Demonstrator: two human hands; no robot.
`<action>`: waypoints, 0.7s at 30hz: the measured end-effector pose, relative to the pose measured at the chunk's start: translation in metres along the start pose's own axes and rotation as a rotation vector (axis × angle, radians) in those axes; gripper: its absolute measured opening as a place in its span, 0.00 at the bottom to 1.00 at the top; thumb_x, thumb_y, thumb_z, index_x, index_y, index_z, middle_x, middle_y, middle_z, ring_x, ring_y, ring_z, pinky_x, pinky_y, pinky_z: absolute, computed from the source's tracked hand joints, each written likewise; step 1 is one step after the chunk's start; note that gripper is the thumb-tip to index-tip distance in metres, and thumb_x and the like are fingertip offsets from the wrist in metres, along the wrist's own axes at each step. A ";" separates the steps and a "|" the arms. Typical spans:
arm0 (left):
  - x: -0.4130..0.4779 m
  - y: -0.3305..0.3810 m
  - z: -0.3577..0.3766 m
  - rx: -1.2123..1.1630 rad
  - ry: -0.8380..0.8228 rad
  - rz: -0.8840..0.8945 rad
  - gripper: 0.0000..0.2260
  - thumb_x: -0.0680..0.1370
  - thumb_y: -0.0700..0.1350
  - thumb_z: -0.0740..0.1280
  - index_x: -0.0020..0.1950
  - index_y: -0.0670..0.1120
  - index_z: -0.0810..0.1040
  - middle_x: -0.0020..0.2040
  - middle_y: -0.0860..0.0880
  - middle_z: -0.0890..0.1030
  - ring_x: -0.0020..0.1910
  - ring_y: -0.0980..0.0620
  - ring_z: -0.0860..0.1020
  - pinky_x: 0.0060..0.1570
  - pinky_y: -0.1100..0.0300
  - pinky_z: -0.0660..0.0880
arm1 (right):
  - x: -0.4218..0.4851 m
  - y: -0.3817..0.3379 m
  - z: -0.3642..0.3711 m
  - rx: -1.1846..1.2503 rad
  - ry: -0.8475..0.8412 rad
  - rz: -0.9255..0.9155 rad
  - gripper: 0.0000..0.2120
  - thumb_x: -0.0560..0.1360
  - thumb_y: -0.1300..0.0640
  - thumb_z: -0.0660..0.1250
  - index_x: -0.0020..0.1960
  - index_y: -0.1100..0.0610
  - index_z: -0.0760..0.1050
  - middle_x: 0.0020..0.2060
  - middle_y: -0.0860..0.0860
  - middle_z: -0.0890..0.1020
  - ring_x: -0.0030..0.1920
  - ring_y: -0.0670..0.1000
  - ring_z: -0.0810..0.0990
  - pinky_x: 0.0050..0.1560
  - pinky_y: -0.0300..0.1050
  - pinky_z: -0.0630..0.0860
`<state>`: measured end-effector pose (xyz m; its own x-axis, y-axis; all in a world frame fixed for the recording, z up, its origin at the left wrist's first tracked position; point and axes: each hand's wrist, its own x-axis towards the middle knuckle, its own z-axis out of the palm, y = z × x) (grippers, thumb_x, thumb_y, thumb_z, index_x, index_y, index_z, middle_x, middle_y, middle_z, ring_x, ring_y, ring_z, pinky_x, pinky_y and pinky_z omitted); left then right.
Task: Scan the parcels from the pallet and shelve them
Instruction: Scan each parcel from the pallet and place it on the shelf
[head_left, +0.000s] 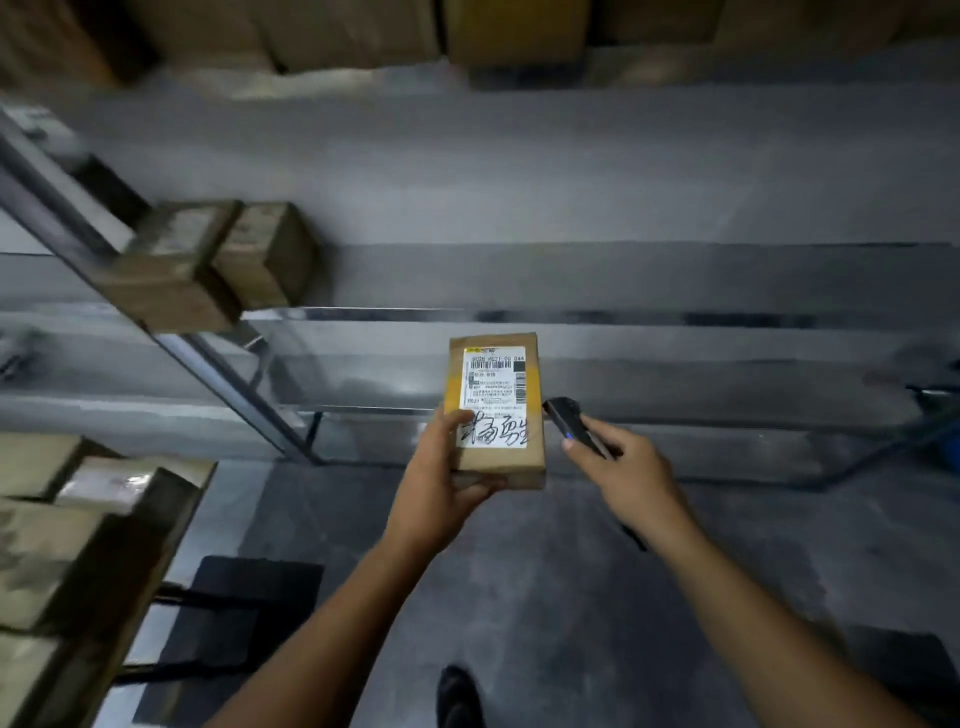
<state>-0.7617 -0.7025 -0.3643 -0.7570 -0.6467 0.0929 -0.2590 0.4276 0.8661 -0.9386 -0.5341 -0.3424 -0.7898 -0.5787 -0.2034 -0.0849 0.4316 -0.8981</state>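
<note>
**A:** Head camera: what's unclear?

**B:** I see blurred shelves (623, 317) (label (493, 384) print unreadable). Left hand (441, 480) grips the parcel (501, 461) by its lower edge; right hand (631, 475), just beside it, holds the scanner (567, 422).

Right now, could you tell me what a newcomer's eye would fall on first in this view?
First, the small brown parcel at centre, gripped by the left hand, its white label with barcode and bold black handwriting facing the camera. Just right of it, the right hand holds a dark scanner angled toward the parcel. Two blurred cardboard boxes sit on the shelving at upper left.
</note>
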 end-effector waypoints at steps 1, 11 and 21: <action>0.008 -0.010 -0.025 0.017 0.026 0.000 0.37 0.68 0.44 0.82 0.68 0.66 0.66 0.70 0.56 0.74 0.64 0.56 0.77 0.60 0.53 0.79 | 0.008 -0.014 0.025 0.005 -0.025 -0.017 0.22 0.71 0.42 0.75 0.65 0.43 0.79 0.45 0.30 0.80 0.47 0.32 0.79 0.42 0.27 0.72; 0.111 -0.088 -0.160 0.205 0.087 -0.009 0.39 0.68 0.44 0.81 0.73 0.59 0.66 0.73 0.53 0.68 0.68 0.54 0.72 0.68 0.53 0.74 | 0.107 -0.108 0.158 -0.090 -0.190 -0.063 0.23 0.72 0.42 0.74 0.66 0.43 0.79 0.57 0.42 0.83 0.54 0.45 0.81 0.45 0.37 0.73; 0.246 -0.144 -0.191 0.308 0.109 -0.119 0.38 0.70 0.45 0.81 0.77 0.51 0.67 0.79 0.44 0.56 0.73 0.48 0.65 0.72 0.51 0.70 | 0.260 -0.143 0.231 -0.088 -0.297 0.004 0.17 0.73 0.46 0.74 0.61 0.46 0.82 0.43 0.39 0.83 0.44 0.40 0.80 0.41 0.38 0.75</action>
<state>-0.7961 -1.0434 -0.3727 -0.6469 -0.7597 0.0665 -0.5227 0.5052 0.6867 -0.9915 -0.9065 -0.3568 -0.5791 -0.7483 -0.3236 -0.1448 0.4850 -0.8624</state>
